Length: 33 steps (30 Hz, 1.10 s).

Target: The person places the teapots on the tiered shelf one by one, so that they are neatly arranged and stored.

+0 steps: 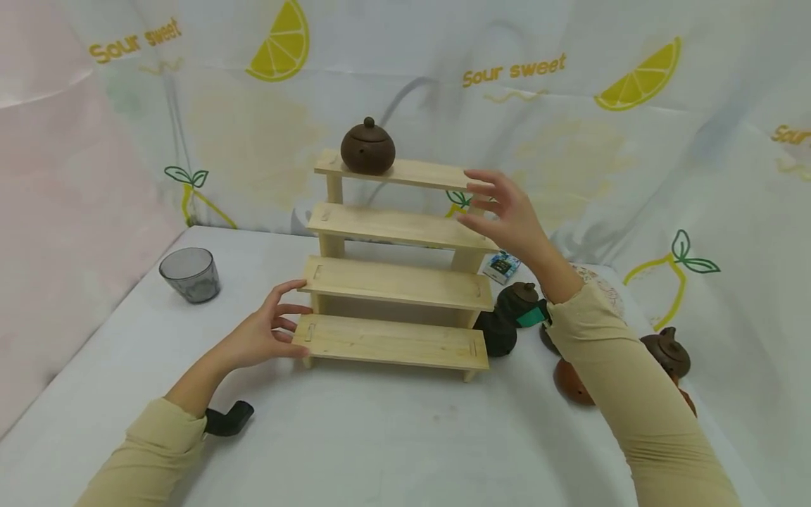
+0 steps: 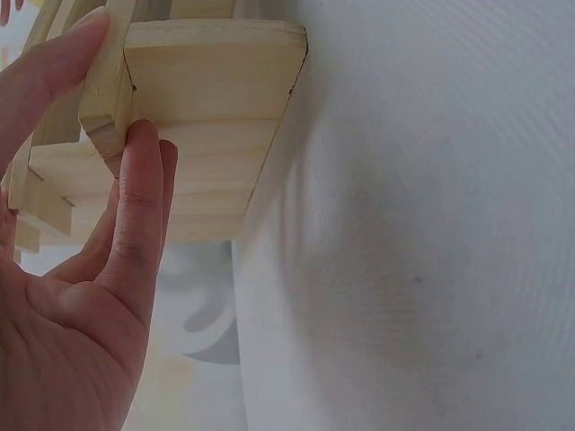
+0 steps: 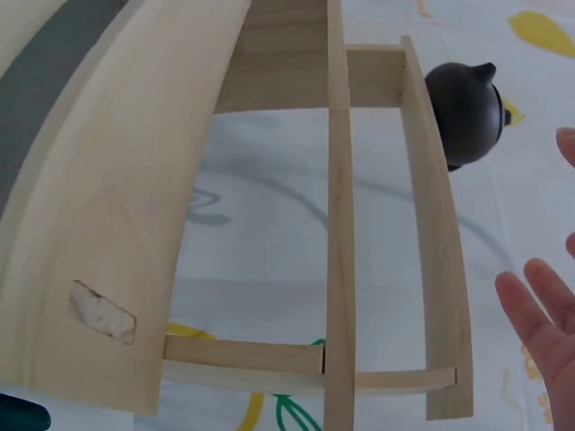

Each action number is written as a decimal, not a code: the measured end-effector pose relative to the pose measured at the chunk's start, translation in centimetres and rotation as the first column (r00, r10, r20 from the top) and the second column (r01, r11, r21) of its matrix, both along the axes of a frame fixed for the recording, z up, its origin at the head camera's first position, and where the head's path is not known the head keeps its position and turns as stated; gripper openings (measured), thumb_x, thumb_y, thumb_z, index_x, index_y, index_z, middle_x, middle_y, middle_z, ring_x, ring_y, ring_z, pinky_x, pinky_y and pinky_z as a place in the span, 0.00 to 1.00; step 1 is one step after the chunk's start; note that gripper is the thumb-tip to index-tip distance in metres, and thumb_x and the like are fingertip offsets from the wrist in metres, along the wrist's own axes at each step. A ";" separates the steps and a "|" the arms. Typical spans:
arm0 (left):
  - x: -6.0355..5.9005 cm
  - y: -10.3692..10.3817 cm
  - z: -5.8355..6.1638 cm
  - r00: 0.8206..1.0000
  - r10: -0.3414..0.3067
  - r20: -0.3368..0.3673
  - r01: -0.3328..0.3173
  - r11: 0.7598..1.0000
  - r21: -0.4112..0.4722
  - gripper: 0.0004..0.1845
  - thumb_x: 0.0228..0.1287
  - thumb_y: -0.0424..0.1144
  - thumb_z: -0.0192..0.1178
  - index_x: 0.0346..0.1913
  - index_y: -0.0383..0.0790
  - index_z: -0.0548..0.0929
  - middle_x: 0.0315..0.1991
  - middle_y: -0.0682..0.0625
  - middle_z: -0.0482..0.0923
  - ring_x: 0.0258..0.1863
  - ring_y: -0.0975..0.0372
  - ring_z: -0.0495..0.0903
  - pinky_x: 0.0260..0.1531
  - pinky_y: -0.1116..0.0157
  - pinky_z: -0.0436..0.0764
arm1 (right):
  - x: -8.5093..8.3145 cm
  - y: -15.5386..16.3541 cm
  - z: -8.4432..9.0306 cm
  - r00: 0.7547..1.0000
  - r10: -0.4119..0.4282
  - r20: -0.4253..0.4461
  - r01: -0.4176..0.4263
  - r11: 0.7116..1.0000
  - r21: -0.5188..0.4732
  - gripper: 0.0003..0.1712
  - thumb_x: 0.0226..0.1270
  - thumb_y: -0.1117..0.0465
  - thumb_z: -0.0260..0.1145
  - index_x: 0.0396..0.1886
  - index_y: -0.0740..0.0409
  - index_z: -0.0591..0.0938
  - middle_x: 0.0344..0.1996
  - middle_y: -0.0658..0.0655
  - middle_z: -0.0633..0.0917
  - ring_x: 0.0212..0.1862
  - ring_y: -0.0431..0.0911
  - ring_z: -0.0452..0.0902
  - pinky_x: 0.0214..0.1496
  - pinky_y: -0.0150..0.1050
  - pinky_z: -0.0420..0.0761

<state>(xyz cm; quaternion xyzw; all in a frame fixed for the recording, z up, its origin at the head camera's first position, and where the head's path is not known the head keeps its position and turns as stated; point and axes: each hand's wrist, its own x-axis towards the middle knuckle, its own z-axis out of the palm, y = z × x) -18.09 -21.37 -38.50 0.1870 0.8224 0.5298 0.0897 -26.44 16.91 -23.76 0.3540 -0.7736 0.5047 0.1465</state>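
A four-tier stepped wooden shelf (image 1: 393,282) stands on the white table. A dark brown round teapot (image 1: 367,146) sits at the left of its top tier. My left hand (image 1: 266,334) rests against the left ends of the two lowest tiers, fingers relaxed. In the left wrist view the thumb and a finger of that hand (image 2: 90,269) touch the board end (image 2: 216,81). My right hand (image 1: 500,211) hovers with spread fingers at the right ends of the two upper tiers. The right wrist view shows its fingers (image 3: 544,314) apart from the shelf (image 3: 117,224), with the teapot (image 3: 467,108) beyond.
A grey glass cup (image 1: 189,274) stands at the left. Right of the shelf are a small printed box (image 1: 501,267), dark teapots (image 1: 516,306) and brown teapots (image 1: 665,352) near the table's right edge. A lemon-print cloth hangs behind.
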 end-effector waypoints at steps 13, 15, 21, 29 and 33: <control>0.2 -0.1 0.0 1.000 -0.003 0.004 0.003 1.000 0.003 0.57 0.43 0.30 0.74 0.71 0.54 0.45 0.59 0.32 0.66 0.43 0.51 0.76 0.36 0.65 0.79 | 3.2 2.7 -3.2 1.000 -0.014 -0.001 0.014 1.000 -0.023 0.34 0.50 0.82 0.65 0.59 0.72 0.67 0.59 0.50 0.71 0.60 0.57 0.66 0.56 0.44 0.71; 0.2 0.0 0.1 1.000 -0.007 0.005 0.007 1.000 0.008 0.57 0.44 0.30 0.74 0.71 0.54 0.45 0.59 0.31 0.66 0.43 0.51 0.76 0.36 0.65 0.79 | 3.7 3.2 -3.7 1.000 -0.016 0.001 0.016 0.999 -0.035 0.34 0.50 0.84 0.65 0.59 0.74 0.67 0.58 0.51 0.71 0.60 0.58 0.66 0.56 0.44 0.71; 0.3 0.1 0.1 1.000 -0.015 0.004 0.015 1.000 0.014 0.57 0.44 0.30 0.74 0.71 0.54 0.45 0.59 0.31 0.66 0.43 0.51 0.77 0.35 0.65 0.79 | 5.2 4.6 -5.6 0.999 -0.043 0.006 0.043 0.997 -0.068 0.33 0.49 0.85 0.63 0.57 0.68 0.71 0.56 0.56 0.73 0.58 0.51 0.69 0.53 0.38 0.73; 0.3 0.1 0.2 1.000 -0.023 -0.004 0.023 0.999 0.035 0.57 0.44 0.30 0.74 0.71 0.53 0.45 0.59 0.31 0.66 0.43 0.51 0.77 0.35 0.64 0.79 | 7.2 6.4 -8.5 0.986 -0.142 0.089 0.149 0.986 -0.073 0.31 0.52 0.81 0.64 0.57 0.58 0.74 0.54 0.51 0.74 0.55 0.39 0.71 0.53 0.35 0.73; 0.3 0.1 0.2 1.000 -0.021 0.001 0.021 0.999 0.042 0.57 0.43 0.30 0.74 0.71 0.53 0.45 0.59 0.31 0.66 0.43 0.51 0.77 0.36 0.64 0.79 | 7.9 7.1 -10.1 0.977 -0.179 0.115 0.187 0.980 -0.062 0.30 0.52 0.81 0.65 0.56 0.61 0.74 0.53 0.53 0.75 0.53 0.40 0.72 0.53 0.35 0.73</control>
